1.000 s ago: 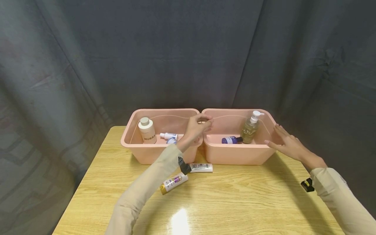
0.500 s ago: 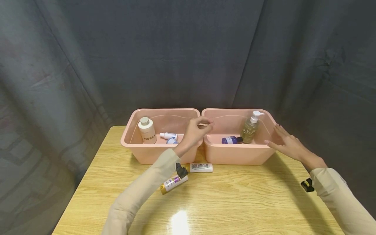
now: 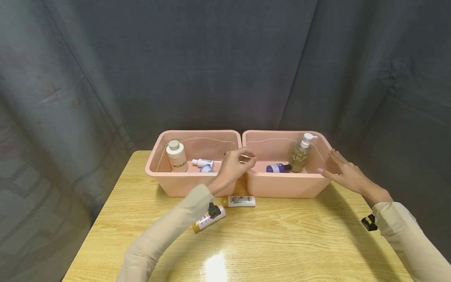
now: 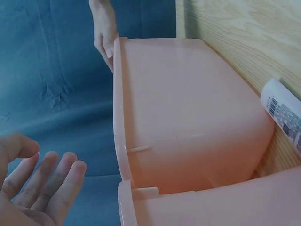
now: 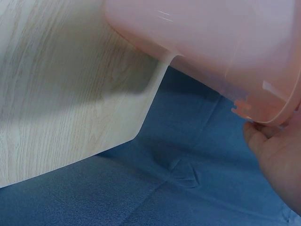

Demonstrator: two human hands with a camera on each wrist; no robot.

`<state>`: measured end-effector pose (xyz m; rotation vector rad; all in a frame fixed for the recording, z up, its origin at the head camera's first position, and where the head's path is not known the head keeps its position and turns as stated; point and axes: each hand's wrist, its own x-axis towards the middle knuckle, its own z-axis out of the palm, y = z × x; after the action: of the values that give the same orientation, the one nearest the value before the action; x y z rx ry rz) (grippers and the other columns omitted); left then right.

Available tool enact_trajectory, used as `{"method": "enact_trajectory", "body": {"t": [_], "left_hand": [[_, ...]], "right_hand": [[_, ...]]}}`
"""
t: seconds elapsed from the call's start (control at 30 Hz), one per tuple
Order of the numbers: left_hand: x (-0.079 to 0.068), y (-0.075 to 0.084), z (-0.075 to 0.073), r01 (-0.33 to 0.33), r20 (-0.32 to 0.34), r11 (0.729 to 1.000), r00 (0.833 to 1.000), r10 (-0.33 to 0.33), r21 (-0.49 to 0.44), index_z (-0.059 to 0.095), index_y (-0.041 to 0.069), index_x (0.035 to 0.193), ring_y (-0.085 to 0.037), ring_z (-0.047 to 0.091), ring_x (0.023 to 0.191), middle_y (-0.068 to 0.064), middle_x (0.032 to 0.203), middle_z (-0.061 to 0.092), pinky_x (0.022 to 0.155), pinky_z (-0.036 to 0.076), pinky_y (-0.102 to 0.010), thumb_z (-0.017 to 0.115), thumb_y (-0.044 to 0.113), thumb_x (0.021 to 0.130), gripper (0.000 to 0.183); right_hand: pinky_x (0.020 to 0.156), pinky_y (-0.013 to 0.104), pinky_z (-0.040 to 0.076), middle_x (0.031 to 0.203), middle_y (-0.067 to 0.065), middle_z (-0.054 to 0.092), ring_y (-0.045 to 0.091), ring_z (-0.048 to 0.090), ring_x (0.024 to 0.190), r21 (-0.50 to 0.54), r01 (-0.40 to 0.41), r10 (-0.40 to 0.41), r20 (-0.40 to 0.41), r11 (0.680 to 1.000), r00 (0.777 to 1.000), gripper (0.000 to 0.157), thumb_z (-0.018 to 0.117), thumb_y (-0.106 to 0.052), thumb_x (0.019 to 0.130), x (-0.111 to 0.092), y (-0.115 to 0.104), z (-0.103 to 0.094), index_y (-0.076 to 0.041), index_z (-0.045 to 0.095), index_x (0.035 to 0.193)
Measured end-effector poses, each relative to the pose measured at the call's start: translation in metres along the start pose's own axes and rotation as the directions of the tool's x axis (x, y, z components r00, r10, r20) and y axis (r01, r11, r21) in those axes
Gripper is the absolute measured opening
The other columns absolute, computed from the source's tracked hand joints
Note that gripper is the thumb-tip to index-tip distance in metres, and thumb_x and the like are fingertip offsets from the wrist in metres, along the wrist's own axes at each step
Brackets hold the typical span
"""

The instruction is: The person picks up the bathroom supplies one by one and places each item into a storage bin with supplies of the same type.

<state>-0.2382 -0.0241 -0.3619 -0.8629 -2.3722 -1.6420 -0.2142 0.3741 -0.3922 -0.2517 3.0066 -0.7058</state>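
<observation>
My left hand [image 3: 233, 166] hovers over the gap between two pink bins, its fingers loosely bent and nothing in them. The left wrist view also shows this hand [image 4: 40, 188] with bare, spread fingertips. With fingers extended, my right hand [image 3: 347, 176] touches the outer right rim of the right bin [image 3: 282, 186]. Inside that bin a pump bottle [image 3: 298, 156] stands upright beside a small blue bottle [image 3: 277, 168] lying down. The left bin [image 3: 190, 184] holds an upright white bottle [image 3: 177, 157], a small white tube [image 3: 202, 163] and a blue-and-white item [image 3: 206, 169], partly hidden.
In front of the bins, two white tubes with gold caps lie on the wooden table: one tube [image 3: 241, 201] close to the bins, the other tube [image 3: 211, 218] nearer me, partly covered by the left wrist's black device [image 3: 213, 210]. A dark curtain [image 3: 225, 66] hangs behind.
My left hand has drawn back slightly toward me and lower, uncovering more of the nearer-bin tube's gold cap. The right hand stays at the rim.
</observation>
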Motion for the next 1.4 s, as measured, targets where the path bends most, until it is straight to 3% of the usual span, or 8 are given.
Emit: {"method": "enact_trajectory", "body": {"t": [0.33, 0.57, 0.87, 1.4], "left_hand": [[-0.009, -0.001, 0.002, -0.116, 0.035, 0.993, 0.993, 0.116, 0.007, 0.071, 0.0, 0.101, -0.019, 0.071, 0.089, -0.011, 0.099, 0.073, 0.077, 0.055, -0.021, 0.069, 0.004, 0.092, 0.011], [-0.017, 0.0, 0.002, -0.113, 0.079, 0.992, 0.991, 0.109, 0.053, 0.07, 0.001, 0.103, -0.017, 0.071, 0.089, -0.01, 0.102, 0.073, 0.078, 0.055, -0.021, 0.066, 0.005, 0.093, 0.011], [-0.025, -0.005, 0.001, -0.18, 0.094, 0.978, 0.981, 0.17, 0.103, 0.071, 0.001, 0.1, -0.017, 0.071, 0.087, -0.01, 0.1, 0.073, 0.076, 0.056, -0.022, 0.066, 0.005, 0.093, 0.01], [-0.038, -0.016, -0.004, -0.232, 0.116, 0.954, 0.97, 0.212, 0.191, 0.073, 0.003, 0.101, -0.013, 0.07, 0.087, -0.006, 0.099, 0.074, 0.076, 0.054, -0.019, 0.07, 0.006, 0.091, 0.011]], "right_hand": [[0.101, 0.08, 0.007, 0.161, 0.025, -0.007, 0.062, 0.008, 0.138, 0.001, 0.011, -0.011, -0.009, 1.0, 1.0, 0.094, 0.056, -0.052, 0.096, 0.0, 0.0, 0.0, -0.002, 0.005, 0.158], [0.101, 0.08, 0.005, 0.161, 0.024, -0.008, 0.062, 0.007, 0.138, 0.003, 0.011, -0.011, -0.009, 1.0, 1.0, 0.094, 0.055, -0.053, 0.097, -0.001, 0.0, -0.001, -0.002, 0.005, 0.158], [0.101, 0.08, 0.005, 0.161, 0.025, -0.008, 0.062, 0.009, 0.137, -0.001, 0.011, -0.011, -0.009, 1.0, 1.0, 0.095, 0.055, -0.053, 0.097, 0.0, 0.001, -0.001, -0.002, 0.004, 0.158], [0.1, 0.08, 0.007, 0.161, 0.024, -0.009, 0.061, 0.006, 0.139, 0.001, -0.007, 0.007, 0.003, 1.0, 1.0, 0.097, 0.055, -0.055, 0.096, 0.001, 0.001, 0.0, -0.003, 0.002, 0.158]]}}
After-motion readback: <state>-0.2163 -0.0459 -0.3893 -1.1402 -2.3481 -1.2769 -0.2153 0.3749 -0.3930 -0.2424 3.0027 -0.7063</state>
